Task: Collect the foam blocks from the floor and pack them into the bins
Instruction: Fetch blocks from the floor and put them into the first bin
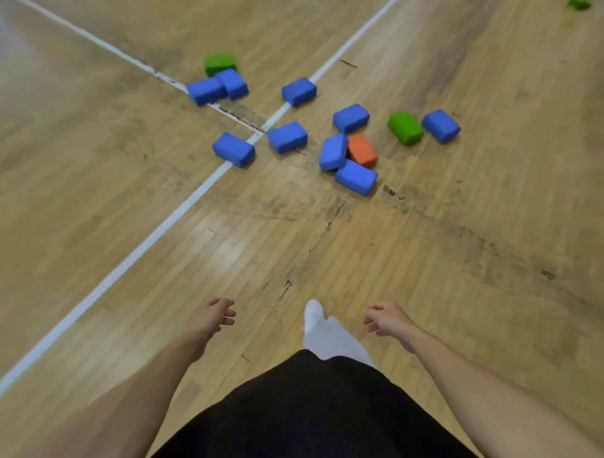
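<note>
Several blue foam blocks (287,136) lie scattered on the wooden floor ahead of me. Among them are an orange block (362,150) and two green blocks (405,128) (219,64). Another green piece (579,4) shows at the top right edge. My left hand (214,316) and my right hand (385,318) hang low in front of me, fingers loosely curled, holding nothing. Both are well short of the blocks. No bin is in view.
White court lines (170,219) cross the floor and meet near the blocks. My foot in a white sock (322,333) is stepped forward between my hands. Bare wooden floor (457,248) stretches between me and the blocks.
</note>
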